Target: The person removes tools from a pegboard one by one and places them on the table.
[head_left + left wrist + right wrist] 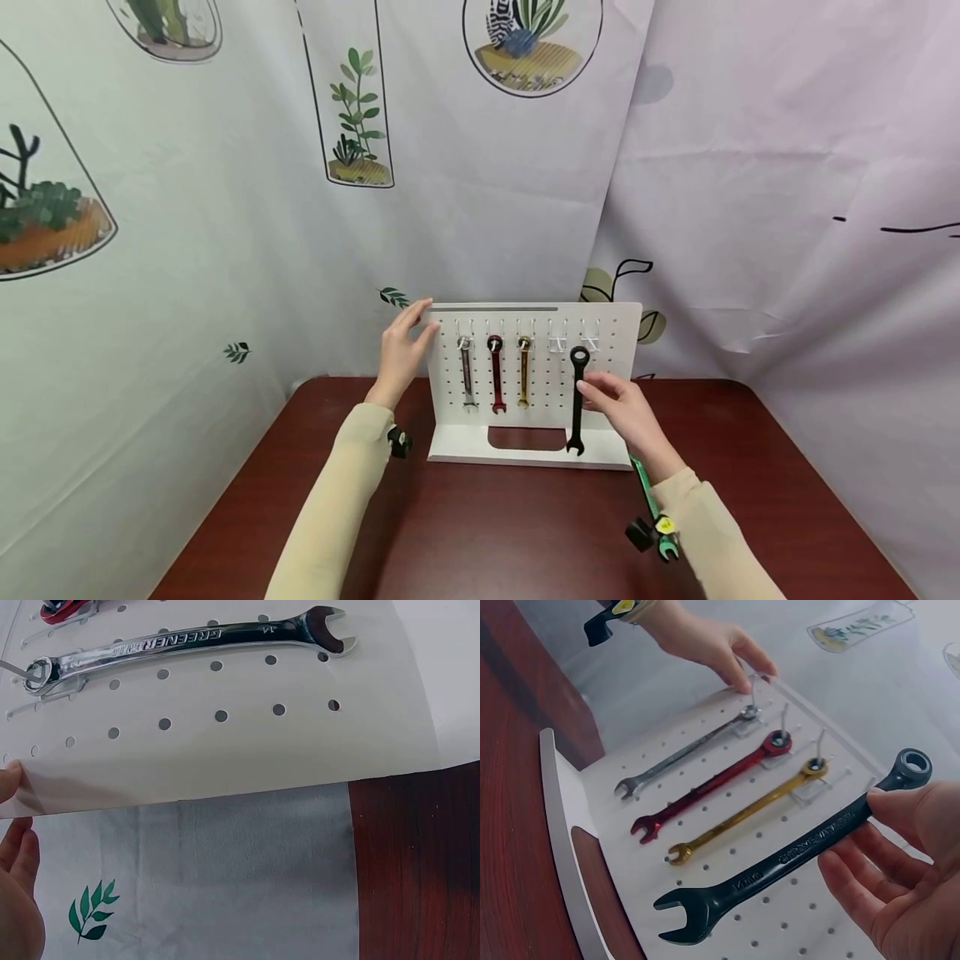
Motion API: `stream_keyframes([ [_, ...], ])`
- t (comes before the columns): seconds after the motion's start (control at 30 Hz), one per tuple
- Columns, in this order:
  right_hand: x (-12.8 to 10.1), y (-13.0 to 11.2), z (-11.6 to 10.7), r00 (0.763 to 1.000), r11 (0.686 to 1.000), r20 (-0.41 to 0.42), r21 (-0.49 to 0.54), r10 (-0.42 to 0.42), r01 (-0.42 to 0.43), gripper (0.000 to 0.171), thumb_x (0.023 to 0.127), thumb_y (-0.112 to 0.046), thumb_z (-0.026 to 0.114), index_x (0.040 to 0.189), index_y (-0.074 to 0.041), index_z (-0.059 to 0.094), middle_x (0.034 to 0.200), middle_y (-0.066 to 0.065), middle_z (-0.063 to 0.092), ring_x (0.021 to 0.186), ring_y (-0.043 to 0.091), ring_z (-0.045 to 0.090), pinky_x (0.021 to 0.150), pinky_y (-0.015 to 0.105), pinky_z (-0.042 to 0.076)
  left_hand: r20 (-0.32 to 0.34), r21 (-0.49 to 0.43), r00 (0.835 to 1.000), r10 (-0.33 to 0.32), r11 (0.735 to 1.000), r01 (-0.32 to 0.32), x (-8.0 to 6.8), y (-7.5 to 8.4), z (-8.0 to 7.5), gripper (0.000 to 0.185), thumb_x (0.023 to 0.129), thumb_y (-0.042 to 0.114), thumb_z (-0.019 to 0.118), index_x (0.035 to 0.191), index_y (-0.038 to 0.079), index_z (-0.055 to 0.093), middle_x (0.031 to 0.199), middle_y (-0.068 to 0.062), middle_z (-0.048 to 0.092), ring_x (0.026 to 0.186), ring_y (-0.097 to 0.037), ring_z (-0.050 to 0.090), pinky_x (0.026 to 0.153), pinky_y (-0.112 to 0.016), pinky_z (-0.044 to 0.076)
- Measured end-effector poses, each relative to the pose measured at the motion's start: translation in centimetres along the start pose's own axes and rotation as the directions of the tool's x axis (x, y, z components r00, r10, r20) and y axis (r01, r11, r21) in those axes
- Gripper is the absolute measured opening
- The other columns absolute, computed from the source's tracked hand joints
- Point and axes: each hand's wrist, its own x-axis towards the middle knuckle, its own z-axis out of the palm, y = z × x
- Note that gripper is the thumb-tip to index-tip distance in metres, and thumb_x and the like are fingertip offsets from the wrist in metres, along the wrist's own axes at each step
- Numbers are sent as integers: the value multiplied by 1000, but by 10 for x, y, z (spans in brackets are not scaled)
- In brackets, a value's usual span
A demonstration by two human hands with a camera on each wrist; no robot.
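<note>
My right hand [621, 408] pinches a black combination wrench [780, 862] near its ring end, open end downward, in front of the right part of the white pegboard [540, 392]. With thumb and fingers on either side, my left hand [401, 354] grips the board's upper left edge. Three wrenches hang on hooks there: a silver wrench [187, 645], a red wrench [712, 784] and a gold wrench [750, 810]. To their right are bare hooks [557, 342], close to the black wrench's ring end in the head view.
On the dark red table [487, 525], a green wrench [647, 485] lies right of the board, partly hidden by my right wrist. The board's white base [457, 446] has a cut-out at its middle. A printed cloth [480, 217] hangs behind the table.
</note>
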Motion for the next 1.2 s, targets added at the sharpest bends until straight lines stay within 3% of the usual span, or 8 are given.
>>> stream_keyframes([
  [0.33,-17,-3,-29,998,999,-51,-20,30,-31,49,101,-30,65,134,5,59,119,18,66,91,11,70,85,27,54,-3,8,1000,11,1000,-11,-1,0,0,46,94,10,71,139,5,60,142,-20,56,128,-33,55,102,-41,48],
  [0.57,-29,2,-53,997,999,-72,-45,21,-24,50,101,-29,64,134,9,57,111,7,68,86,14,70,81,26,55,-9,9,1000,10,1000,-9,-4,-1,1,45,94,10,71,138,4,61,142,-20,56,129,-32,55,101,-40,48],
  [0.8,-42,9,-80,994,994,-99,-101,38,-48,54,102,-33,63,137,7,55,105,-14,67,86,13,70,81,20,52,-19,7,999,26,1000,-26,-3,-2,2,45,94,10,72,138,3,61,141,-21,56,128,-32,55,101,-40,48],
  [1.2,-61,27,-109,989,983,-134,-164,65,-87,55,102,-35,61,136,9,54,99,-23,64,84,7,68,76,20,52,-14,6,1000,26,1000,-26,-2,-5,3,46,94,9,72,138,5,61,141,-21,56,127,-33,56,100,-42,49],
])
